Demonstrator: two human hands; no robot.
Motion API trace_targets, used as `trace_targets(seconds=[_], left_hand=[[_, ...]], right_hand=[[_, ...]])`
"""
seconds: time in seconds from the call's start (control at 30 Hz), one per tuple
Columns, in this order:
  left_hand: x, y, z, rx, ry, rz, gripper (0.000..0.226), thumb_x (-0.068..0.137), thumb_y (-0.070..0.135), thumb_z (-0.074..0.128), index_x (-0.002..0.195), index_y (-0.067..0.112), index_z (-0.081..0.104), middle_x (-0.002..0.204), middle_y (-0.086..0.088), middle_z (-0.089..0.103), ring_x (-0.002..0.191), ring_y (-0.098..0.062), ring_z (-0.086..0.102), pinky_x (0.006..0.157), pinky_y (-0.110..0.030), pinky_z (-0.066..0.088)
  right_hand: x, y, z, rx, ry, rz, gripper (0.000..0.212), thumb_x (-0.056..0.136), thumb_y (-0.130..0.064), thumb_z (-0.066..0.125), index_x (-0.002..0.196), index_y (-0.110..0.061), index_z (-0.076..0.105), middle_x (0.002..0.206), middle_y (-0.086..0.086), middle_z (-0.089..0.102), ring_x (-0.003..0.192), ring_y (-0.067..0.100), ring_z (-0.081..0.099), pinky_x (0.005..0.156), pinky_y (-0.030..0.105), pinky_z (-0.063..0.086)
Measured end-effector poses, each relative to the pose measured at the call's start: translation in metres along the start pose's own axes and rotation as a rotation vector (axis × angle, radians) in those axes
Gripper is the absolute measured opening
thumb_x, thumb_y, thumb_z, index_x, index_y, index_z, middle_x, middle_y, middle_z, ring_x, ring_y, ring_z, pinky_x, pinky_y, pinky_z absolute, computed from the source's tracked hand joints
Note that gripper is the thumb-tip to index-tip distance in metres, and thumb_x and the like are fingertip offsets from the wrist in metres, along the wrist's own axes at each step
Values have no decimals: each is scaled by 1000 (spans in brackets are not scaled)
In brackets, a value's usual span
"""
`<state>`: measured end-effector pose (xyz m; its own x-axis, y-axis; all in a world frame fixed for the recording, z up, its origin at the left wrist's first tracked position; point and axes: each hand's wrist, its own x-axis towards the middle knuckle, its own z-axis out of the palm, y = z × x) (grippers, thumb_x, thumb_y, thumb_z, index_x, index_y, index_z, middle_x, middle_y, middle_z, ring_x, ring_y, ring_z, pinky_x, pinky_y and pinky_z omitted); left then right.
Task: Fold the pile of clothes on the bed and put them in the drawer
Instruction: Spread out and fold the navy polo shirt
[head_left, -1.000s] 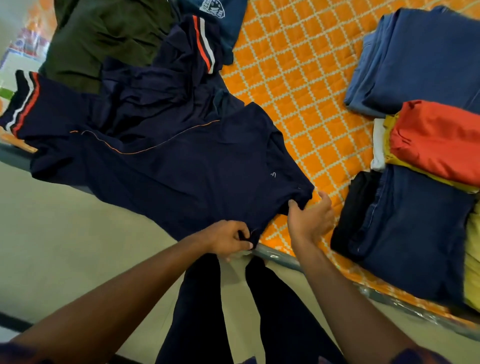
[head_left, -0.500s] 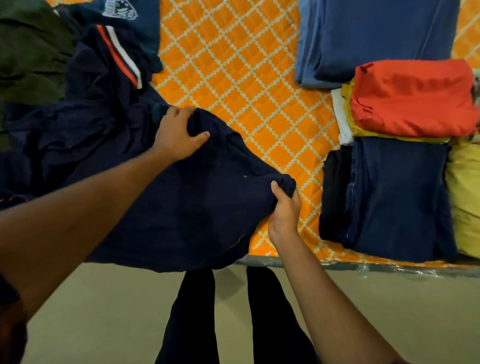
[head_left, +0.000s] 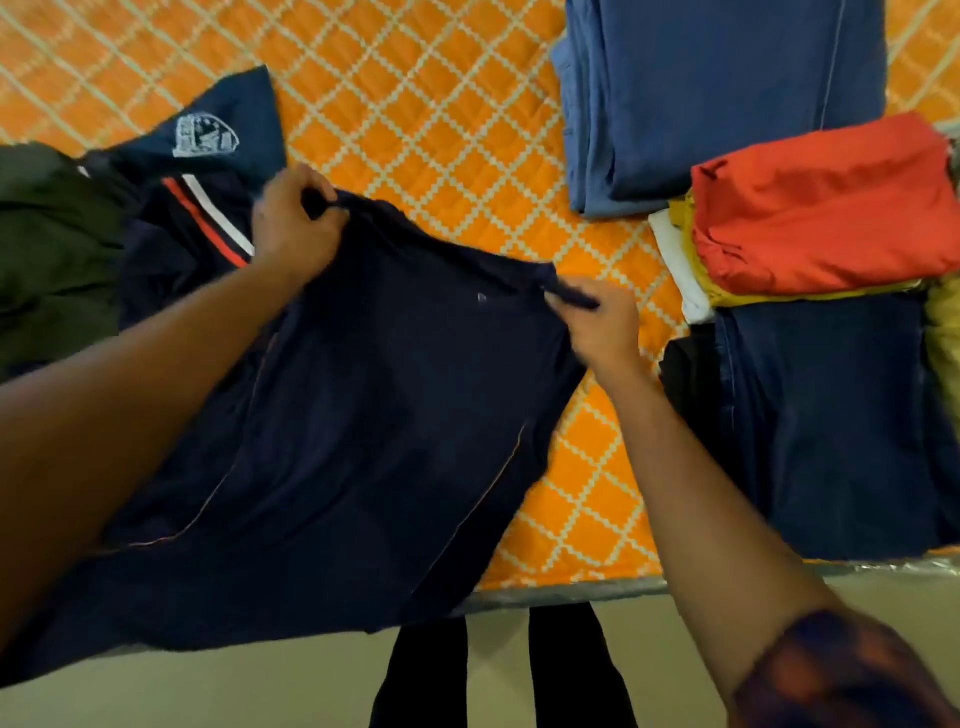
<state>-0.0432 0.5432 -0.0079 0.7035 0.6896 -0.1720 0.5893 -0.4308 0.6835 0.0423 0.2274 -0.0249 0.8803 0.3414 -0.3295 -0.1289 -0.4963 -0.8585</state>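
A person folding laundry at a bed (head_left: 441, 130) held a navy garment (head_left: 363, 415) stretched out by its top edge, the cloth draped over the near side of the mattress and hanging past the rim toward six o'clock. At ten o'clock the left hand (head_left: 296, 228) had its grip bunched round one corner of that edge. Just right of centre, the right hand (head_left: 602, 322) pinched the opposite corner in a narrow grip.

The step in hand appeared to be squaring the garment for its first fold. The next move would likely call for laying it flat and bringing one side evenly over the other.

At nine o'clock lay the unfolded pile: an olive garment (head_left: 47, 249), a striped navy piece (head_left: 208, 228) and a blue top with a pale crest (head_left: 208, 135). The held garment overlapped them and could drag them along. From one to four o'clock sat folded stacks: blue cloth (head_left: 727, 93), a red-orange piece (head_left: 821, 208) and dark jeans (head_left: 831, 426). They left little bare cover for folding. No drawer was in view.
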Motion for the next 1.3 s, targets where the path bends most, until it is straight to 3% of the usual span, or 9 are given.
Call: trace_targets(seconds=[0.13,0.17,0.3,0.43,0.53,0.7,0.93,1.13,1.3], left_hand=[[87,24,-31,73,153,40,16,82,30,58,77,40,46,107,3,62,99,-12,56,90,-26,43],[108,27,-35,74,167,58,7,83,37,56,87,40,51,112,2,64,102,-13,59,92,-26,45],[135,22,-25,103,162,-14,77,81,56,61,146,24,38,138,-5,55,123,-21,56,100,-30,47],[51,-6,-2,247,128,168,60,86,42,56,138,12,48,139,-13,50,130,-30,45,106,-36,36],[-50,-49,13,361,70,312,55,90,39,57,138,14,50,146,-14,45,139,-34,38,110,-48,36],[-178,-107,13,489,79,152,57,96,44,53,143,11,46,156,-16,35,148,-34,27,120,-55,19],[-229,-111,-1,464,163,-182,78,88,63,57,147,16,36,153,-15,34,134,-39,38,98,-59,37],[-221,-95,-18,372,156,-377,61,93,54,61,131,9,44,125,-18,52,105,-44,57,78,-51,45],[-257,-77,-16,357,95,-361,25,99,24,54,118,13,41,91,-18,62,83,-45,60,67,-42,38]], right_hand=[[131,-57,8,-197,3,-107,9,84,-19,77,88,-12,72,76,-6,60,68,-3,50,67,26,41],[161,-68,15,-207,26,-100,19,83,-26,76,97,-13,71,85,-2,66,78,2,57,74,28,46],[210,-97,44,-185,78,-57,78,89,-43,67,156,-19,36,155,5,45,138,19,47,112,33,40],[133,-58,67,-270,89,13,55,89,-42,67,140,-24,53,137,-2,58,125,20,56,96,31,46],[22,-2,75,-441,188,63,68,85,-49,72,144,-27,47,136,1,53,121,25,54,92,40,49],[-112,41,63,-356,113,155,79,87,-51,73,151,-29,33,119,-5,61,103,17,63,74,35,53],[-141,49,61,-245,-104,206,53,96,-23,68,138,-34,39,113,-5,66,69,12,62,64,43,54],[-156,62,41,-210,-77,28,50,105,-9,51,150,-26,39,144,-21,40,126,3,48,98,29,48],[-185,89,1,-355,-114,-17,47,102,-5,53,146,-23,51,140,-14,53,128,3,47,103,23,41]])
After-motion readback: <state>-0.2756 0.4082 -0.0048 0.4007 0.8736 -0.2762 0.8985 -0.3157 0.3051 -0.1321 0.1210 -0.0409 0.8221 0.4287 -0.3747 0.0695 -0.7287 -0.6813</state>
